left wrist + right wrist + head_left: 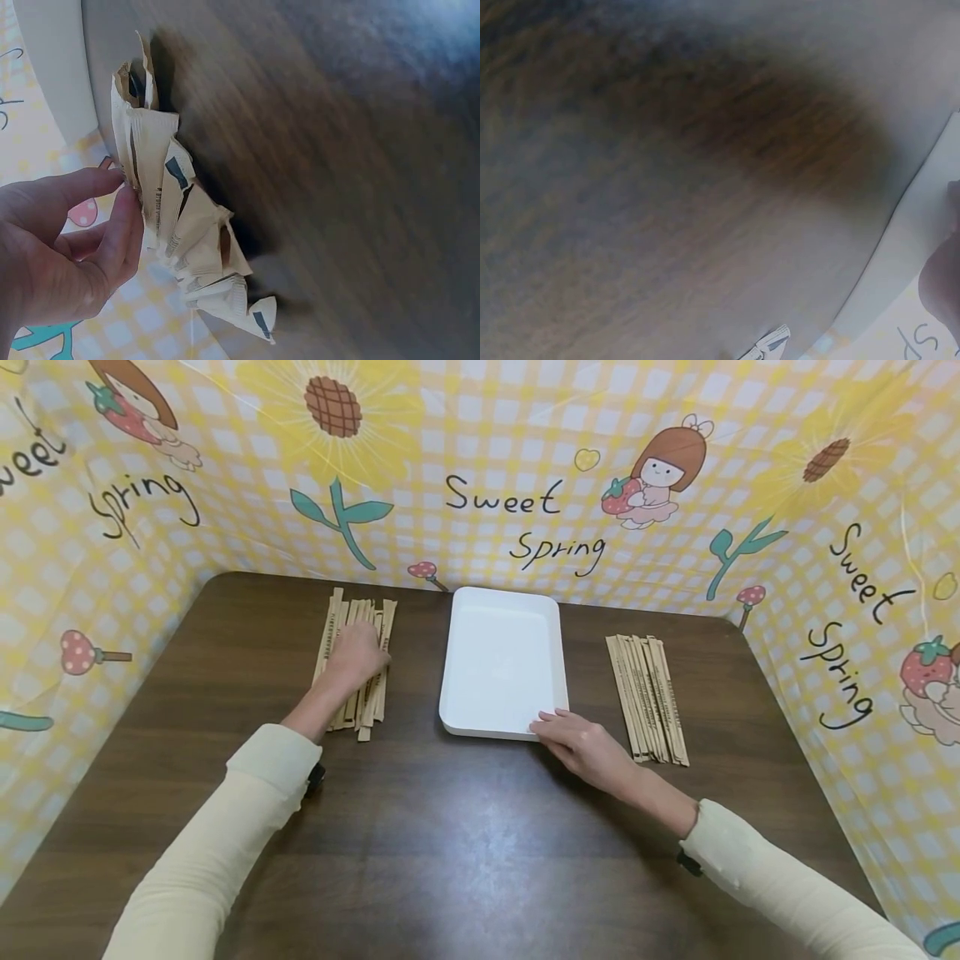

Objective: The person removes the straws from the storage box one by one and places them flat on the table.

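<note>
At the left lies a pile of long, thin brown paper-wrapped sticks (365, 706) with dark print. My left hand (357, 652) is over this pile. In the left wrist view its thumb and finger pinch the edge of one paper-wrapped stick (146, 157), whose paper ends fan out beside the others. A shallow white tray (501, 668) stands in the middle. My right hand (585, 743) holds its near right corner, fingertips over the rim; the thumb is hard to make out. The right wrist view shows only a blurred finger (939, 289) by the tray's wall.
A second pile of paper-wrapped sticks (647, 700) lies to the right of the tray. Everything stands on a dark brown wooden table (480, 860). Yellow checked cloth (480, 452) with printed flowers and words rises at the back and both sides.
</note>
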A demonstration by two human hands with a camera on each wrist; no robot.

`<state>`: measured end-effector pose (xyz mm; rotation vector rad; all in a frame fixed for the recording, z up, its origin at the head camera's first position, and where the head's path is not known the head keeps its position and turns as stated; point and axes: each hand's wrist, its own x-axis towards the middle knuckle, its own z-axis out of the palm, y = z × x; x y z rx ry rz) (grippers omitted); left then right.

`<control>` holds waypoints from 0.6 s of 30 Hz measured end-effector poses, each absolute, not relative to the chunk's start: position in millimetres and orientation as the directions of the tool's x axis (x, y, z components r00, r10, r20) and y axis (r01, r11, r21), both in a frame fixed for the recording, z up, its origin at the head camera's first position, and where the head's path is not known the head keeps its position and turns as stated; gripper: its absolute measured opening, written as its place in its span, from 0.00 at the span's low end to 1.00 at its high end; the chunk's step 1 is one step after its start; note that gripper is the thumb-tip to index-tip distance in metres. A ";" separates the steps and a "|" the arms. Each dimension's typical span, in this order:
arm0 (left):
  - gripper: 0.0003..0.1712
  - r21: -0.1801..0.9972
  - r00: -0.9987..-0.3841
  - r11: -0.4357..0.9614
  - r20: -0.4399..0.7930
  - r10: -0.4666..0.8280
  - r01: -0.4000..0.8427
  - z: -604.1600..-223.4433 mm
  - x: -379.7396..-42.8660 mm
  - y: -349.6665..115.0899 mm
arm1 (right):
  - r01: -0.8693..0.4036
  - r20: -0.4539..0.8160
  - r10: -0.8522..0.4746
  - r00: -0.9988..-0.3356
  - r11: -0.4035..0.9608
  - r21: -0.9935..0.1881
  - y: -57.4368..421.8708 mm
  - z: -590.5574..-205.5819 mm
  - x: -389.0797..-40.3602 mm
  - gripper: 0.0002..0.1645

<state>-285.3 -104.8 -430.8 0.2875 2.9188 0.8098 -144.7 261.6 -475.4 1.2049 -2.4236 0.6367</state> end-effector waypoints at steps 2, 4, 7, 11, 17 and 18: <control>0.22 0.515 -0.977 0.843 -0.046 0.209 0.156 -431.0 -286.1 -104.8 | -0.803 0.491 -0.645 -0.586 0.542 -0.248 260.9 -474.6 -144.8 0.21; 0.24 0.511 -0.978 0.846 -0.049 0.204 0.151 -431.1 -287.1 -104.5 | -0.785 0.471 -0.634 -0.613 0.554 -0.276 260.0 -473.6 -144.8 0.20; 0.24 0.481 -0.977 0.860 -0.040 0.212 0.167 -429.7 -288.3 -103.2 | -0.740 0.432 -0.603 -0.671 0.578 -0.344 258.3 -470.1 -144.4 0.19; 0.20 0.455 -0.969 0.865 -0.018 0.246 0.211 -425.6 -286.1 -97.1 | -0.665 0.390 -0.538 -0.747 0.599 -0.447 254.7 -461.4 -144.5 0.16; 0.18 0.478 -0.958 0.842 -0.002 0.286 0.250 -418.4 -275.1 -78.4 | -0.567 0.368 -0.431 -0.824 0.619 -0.543 250.5 -444.4 -147.6 0.21; 0.19 0.482 -0.957 0.839 -0.003 0.289 0.252 -416.8 -272.6 -74.7 | -0.555 0.371 -0.413 -0.832 0.627 -0.547 250.3 -441.7 -148.6 0.22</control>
